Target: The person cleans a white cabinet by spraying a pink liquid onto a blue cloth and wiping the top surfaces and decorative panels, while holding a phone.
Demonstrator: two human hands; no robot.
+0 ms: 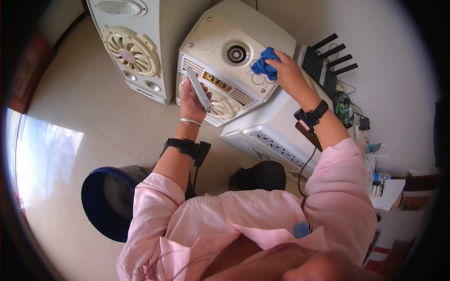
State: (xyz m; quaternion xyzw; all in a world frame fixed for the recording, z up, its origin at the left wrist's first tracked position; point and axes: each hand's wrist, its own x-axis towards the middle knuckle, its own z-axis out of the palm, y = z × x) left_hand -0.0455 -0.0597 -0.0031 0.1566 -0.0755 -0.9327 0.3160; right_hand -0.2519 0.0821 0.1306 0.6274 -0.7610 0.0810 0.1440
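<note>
My right hand (286,72) presses a crumpled blue cloth (265,64) on the sloping top of a cream-white loudspeaker cabinet (211,38), beside a printed flower outline and to the right of a round horn tweeter (236,53). In my left hand (192,102) is a slim silver-grey rectangular object (198,89), held lengthwise in front of the cabinet's slatted vents; its kind is unclear. That hand partly hides the round fan-like grille (221,105) lower on the cabinet's front. Black straps with small devices sit on both wrists.
A second tall white loudspeaker (158,52) stands at the left. At the right are a white cabinet (277,119) with ornate trim, a black router (320,70) with several antennas, and cables. A dark blue bucket (109,203) stands on the tiled floor at lower left.
</note>
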